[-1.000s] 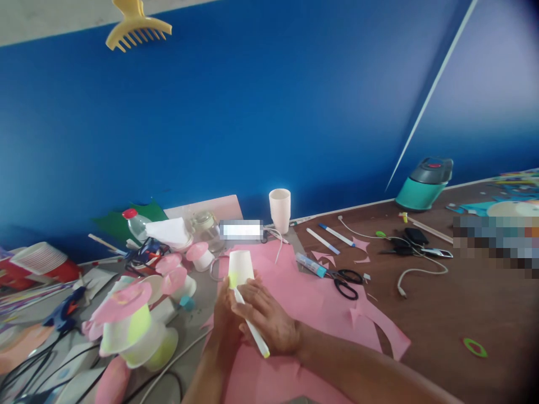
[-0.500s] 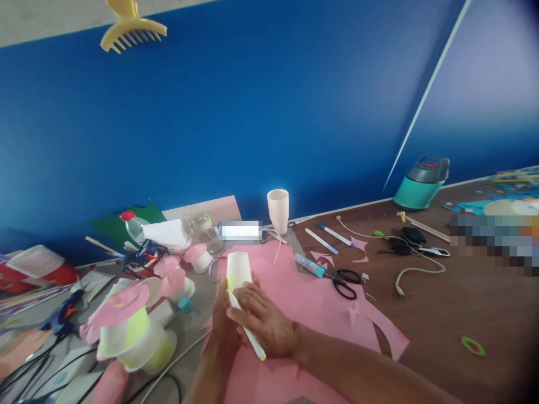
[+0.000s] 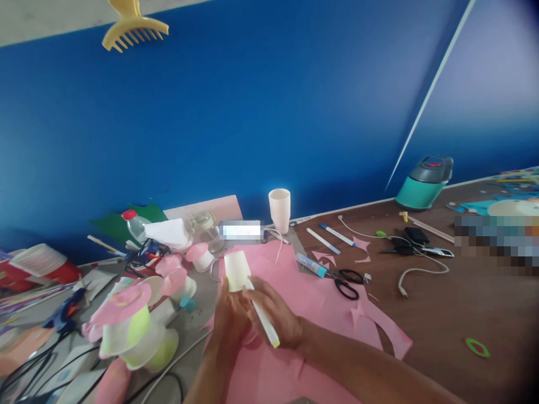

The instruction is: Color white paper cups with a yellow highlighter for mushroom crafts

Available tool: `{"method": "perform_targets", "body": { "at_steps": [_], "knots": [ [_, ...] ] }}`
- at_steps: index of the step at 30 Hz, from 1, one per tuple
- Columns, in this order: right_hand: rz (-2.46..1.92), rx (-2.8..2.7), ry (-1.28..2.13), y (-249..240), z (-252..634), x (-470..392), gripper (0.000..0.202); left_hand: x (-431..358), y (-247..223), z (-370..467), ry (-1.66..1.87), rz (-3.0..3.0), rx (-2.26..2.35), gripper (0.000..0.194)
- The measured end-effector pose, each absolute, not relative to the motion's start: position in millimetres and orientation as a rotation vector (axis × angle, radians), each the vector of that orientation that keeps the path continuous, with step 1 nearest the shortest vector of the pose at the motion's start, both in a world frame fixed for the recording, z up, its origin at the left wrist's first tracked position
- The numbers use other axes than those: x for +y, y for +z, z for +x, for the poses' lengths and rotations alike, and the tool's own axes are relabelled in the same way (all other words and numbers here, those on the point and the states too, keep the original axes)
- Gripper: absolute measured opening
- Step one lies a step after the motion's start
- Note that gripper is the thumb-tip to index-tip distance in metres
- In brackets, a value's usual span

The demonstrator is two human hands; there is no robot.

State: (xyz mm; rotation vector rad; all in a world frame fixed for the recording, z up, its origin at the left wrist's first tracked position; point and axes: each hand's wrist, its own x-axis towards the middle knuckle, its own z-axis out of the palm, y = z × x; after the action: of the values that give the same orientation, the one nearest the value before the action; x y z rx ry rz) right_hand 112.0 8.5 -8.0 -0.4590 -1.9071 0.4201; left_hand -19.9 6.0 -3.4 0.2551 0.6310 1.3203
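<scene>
A white paper cup [image 3: 237,268] with yellow-green colouring near its lower part is held by my left hand [image 3: 231,314], whose fingers wrap round it from below. My right hand [image 3: 275,314] grips a white marker [image 3: 264,320] with a yellow end, its other end at the cup's right side. Both hands are close together over pink paper [image 3: 295,280]. The marker's tip is too small to make out.
Black-handled scissors [image 3: 347,283] and a glue stick [image 3: 311,265] lie right of the hands. Behind stands a stack of white cups [image 3: 279,210]. Pink-topped cups [image 3: 200,257], a glue gun [image 3: 65,311] and cables crowd the left. A teal container [image 3: 425,182] stands back right.
The cup has tilted and turned slightly in my left hand, showing more yellow-green. My right hand and the marker have shifted a little to the right.
</scene>
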Motion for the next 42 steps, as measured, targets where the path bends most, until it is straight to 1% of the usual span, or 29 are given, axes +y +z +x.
{"method": "perform_targets", "body": {
  "at_steps": [2, 3, 7, 12, 20, 24, 29, 34, 42],
  "knots": [
    [-0.441, -1.821, 0.478, -6, 116, 12, 0.039, 7, 2, -15, 1.377, 0.266, 0.575, 0.033],
    [-0.433, -1.77, 0.519, -5, 118, 13, 0.038, 7, 4, -12, 1.396, 0.276, 0.56, 0.032],
    [-0.455, -1.672, 0.607, -1, 123, 17, 0.034, 7, 7, -5, 1.404, 0.346, 0.538, 0.037],
    [-0.449, -1.645, 0.663, 2, 122, 17, 0.029, 6, 8, -4, 1.423, 0.361, 0.532, 0.035],
    [-0.638, -1.543, 0.744, 0, 120, 17, 0.017, 7, 0, -5, 1.411, 0.337, 0.609, 0.034],
    [-0.632, -1.54, 0.788, 1, 120, 18, 0.017, 8, -1, -4, 1.41, 0.331, 0.652, 0.033],
    [-0.645, -1.556, 0.756, -1, 120, 19, 0.017, 7, 1, -3, 1.422, 0.331, 0.661, 0.038],
    [-0.651, -1.551, 0.771, -1, 120, 20, 0.017, 5, 3, -2, 1.417, 0.335, 0.643, 0.026],
    [-0.638, -1.556, 0.754, 2, 119, 20, 0.016, 6, 3, -2, 1.425, 0.308, 0.594, 0.026]
  ]
}}
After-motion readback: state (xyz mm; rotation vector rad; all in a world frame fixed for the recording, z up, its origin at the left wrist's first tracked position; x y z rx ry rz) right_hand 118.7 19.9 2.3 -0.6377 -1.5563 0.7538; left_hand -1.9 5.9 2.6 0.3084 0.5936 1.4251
